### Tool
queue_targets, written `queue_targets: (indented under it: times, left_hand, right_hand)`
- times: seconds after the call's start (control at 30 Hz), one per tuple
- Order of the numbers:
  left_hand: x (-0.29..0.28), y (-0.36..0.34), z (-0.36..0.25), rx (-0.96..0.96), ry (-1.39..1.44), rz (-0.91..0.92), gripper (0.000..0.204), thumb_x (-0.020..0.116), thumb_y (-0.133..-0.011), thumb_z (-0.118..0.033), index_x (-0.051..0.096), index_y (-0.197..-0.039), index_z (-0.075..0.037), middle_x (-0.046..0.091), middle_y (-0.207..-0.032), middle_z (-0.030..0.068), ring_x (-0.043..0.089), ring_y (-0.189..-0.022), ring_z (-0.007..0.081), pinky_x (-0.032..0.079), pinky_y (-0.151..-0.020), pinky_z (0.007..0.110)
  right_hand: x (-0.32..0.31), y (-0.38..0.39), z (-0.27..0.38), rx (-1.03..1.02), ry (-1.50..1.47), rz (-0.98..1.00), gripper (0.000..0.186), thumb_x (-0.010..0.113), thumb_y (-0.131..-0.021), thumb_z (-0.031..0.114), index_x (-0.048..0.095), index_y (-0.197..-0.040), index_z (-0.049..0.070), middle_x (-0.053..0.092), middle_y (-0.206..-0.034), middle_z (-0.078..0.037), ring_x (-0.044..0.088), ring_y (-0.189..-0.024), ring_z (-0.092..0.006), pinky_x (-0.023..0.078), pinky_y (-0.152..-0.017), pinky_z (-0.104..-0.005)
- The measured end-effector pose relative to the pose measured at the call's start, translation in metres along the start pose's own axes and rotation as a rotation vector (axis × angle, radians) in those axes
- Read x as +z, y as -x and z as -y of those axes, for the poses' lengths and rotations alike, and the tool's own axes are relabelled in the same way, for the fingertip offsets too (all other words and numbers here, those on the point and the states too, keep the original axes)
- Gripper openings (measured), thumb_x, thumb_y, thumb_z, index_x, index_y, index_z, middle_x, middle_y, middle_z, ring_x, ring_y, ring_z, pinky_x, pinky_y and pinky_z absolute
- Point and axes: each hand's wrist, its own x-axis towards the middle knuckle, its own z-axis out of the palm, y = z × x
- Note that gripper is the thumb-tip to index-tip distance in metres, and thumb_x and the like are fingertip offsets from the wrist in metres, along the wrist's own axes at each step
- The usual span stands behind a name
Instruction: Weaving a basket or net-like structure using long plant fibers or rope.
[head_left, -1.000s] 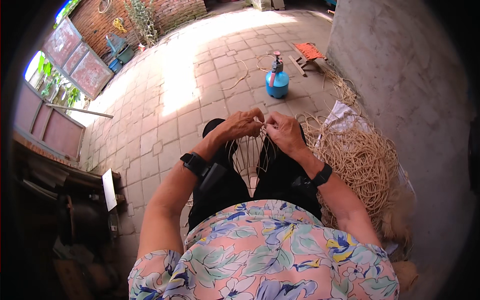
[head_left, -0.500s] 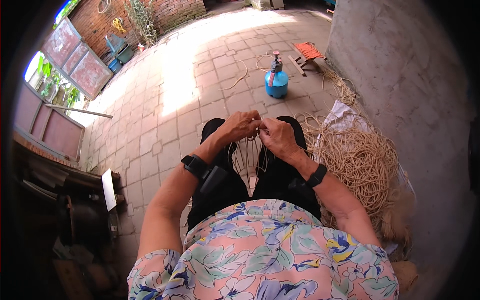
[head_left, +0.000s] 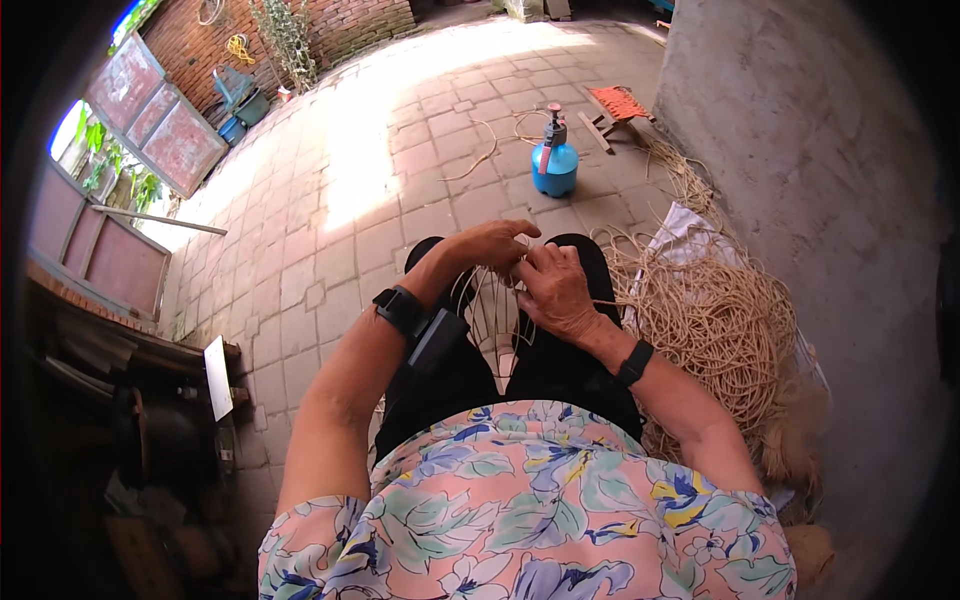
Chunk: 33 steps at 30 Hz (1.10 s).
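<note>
My left hand and my right hand meet above the gap between my knees. Thin straw-coloured cord hangs in loose loops below them. The left fingers curl over the cord's upper end, the forefinger reaching out toward the right hand. My right hand pinches the cord close beside it, fingers bent and the back of the hand upward. The exact point where the cord is gripped lies hidden under the fingers. One strand leads from near my right wrist to a big tangled heap of the same cord.
The cord heap lies on a white sack at my right, against a grey wall. Ahead stand a blue pump sprayer and a folding stool with orange webbing. A dark cluttered bench is at my left.
My right hand has turned and drawn slightly down toward me, its back now showing more. My left hand has shifted slightly right, its forefinger now stretched out over the right hand.
</note>
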Motion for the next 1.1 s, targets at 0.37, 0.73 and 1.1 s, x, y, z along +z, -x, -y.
queue_targets:
  times: [0.37, 0.73, 1.1]
  left_hand:
    - [0.013, 0.0, 0.021, -0.065, 0.277, -0.029, 0.025, 0.057, -0.089, -0.01, 0.068, -0.11, -0.003, 0.058, -0.126, 0.0186, 0.067, -0.096, 0.0305, 0.052, -0.089, 0.039]
    - [0.047, 0.0, -0.018, -0.059, 0.057, -0.765, 0.015, 0.067, -0.082, -0.021, 0.067, -0.091, -0.009, 0.057, -0.058, 0.0094, 0.056, -0.05, 0.0234, 0.043, -0.05, 0.036]
    - [0.031, 0.009, -0.01, -0.066, 0.501, -0.771, 0.02, 0.066, -0.083, -0.021, 0.064, -0.089, -0.003, 0.063, -0.065, 0.0112, 0.061, -0.055, 0.0205, 0.047, -0.055, 0.036]
  right_hand:
    - [0.013, -0.008, -0.005, -0.16, 0.042, -0.069, 0.01, 0.067, -0.075, 0.01, 0.059, -0.081, 0.006, 0.053, -0.081, -0.008, 0.054, -0.077, -0.024, 0.039, -0.07, -0.0371]
    - [-0.014, 0.0, -0.006, 0.422, -0.532, 0.197, 0.015, 0.063, -0.074, 0.014, 0.056, -0.077, 0.001, 0.059, -0.079, -0.013, 0.06, -0.074, -0.0301, 0.049, -0.069, -0.0398]
    - [-0.069, 0.032, 0.024, 0.75, -1.337, 0.674, 0.029, 0.05, -0.102, 0.032, 0.06, -0.091, 0.007, 0.062, -0.07, -0.001, 0.042, -0.054, -0.0022, 0.033, -0.048, -0.0174]
